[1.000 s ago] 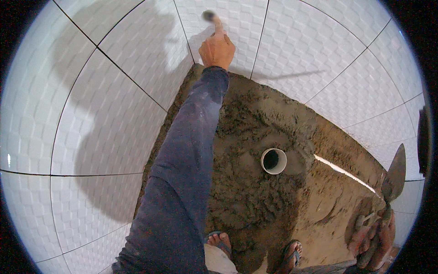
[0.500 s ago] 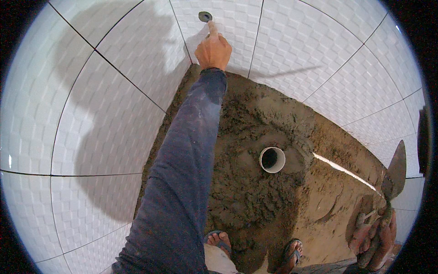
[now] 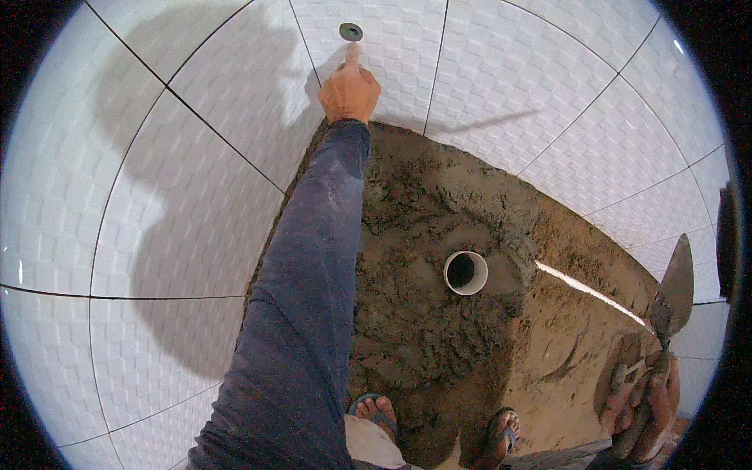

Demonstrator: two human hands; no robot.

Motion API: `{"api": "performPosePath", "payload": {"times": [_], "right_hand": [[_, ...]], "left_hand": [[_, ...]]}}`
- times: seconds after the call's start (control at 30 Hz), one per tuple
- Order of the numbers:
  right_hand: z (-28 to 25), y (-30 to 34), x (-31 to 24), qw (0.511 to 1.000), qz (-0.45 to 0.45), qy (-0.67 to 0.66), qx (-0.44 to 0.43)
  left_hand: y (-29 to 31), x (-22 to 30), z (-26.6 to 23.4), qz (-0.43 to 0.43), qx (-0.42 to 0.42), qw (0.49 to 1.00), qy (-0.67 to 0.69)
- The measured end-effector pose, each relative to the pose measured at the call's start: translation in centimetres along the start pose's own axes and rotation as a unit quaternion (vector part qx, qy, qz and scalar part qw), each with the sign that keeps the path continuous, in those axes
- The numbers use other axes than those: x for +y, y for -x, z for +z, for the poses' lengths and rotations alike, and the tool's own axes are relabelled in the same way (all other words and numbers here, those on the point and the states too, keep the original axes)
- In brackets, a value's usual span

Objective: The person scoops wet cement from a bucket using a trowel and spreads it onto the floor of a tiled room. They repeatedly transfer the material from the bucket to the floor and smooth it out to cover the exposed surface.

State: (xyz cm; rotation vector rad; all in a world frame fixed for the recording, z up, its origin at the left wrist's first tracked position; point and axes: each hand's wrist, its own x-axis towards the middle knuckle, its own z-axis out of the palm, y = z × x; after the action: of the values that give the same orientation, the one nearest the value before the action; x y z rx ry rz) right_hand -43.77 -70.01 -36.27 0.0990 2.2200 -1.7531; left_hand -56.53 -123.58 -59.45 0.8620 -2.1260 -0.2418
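My left hand (image 3: pixel 349 92) reaches out to the far tiled wall, index finger stretched out and the other fingers curled, holding nothing. Its fingertip is just below a round hole (image 3: pixel 351 32) with a dark opening in a white tile. At the lower right my right hand (image 3: pixel 656 411) is closed around a trowel (image 3: pixel 675 288), whose pointed, mortar-smeared blade points up. The trowel's handle is mostly hidden by the fingers. Between my arms, a white pipe end (image 3: pixel 466 273) stands open in wet, rough mortar (image 3: pixel 423 329).
White textured wall tiles (image 3: pixel 180 211) rise on the left and along the far side. Smoother, sandy mortar (image 3: pixel 560 368) lies to the right, with a thin white strip (image 3: pixel 591 292) across it. My sandalled feet (image 3: pixel 376 413) stand at the near edge.
My left hand has drawn slightly back and left, so its fingertip is now below the hole instead of at its lower edge. My right hand keeps holding the trowel almost still.
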Motion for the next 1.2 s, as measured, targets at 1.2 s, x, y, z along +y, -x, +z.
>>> {"api": "performPosePath", "payload": {"times": [1.2], "right_hand": [[1.1,0.8,-1.5,0.999,-0.012,0.011,-0.034]], "left_hand": [[-1.2,1.0,0.2,-0.069,0.093,0.984,0.133]]}}
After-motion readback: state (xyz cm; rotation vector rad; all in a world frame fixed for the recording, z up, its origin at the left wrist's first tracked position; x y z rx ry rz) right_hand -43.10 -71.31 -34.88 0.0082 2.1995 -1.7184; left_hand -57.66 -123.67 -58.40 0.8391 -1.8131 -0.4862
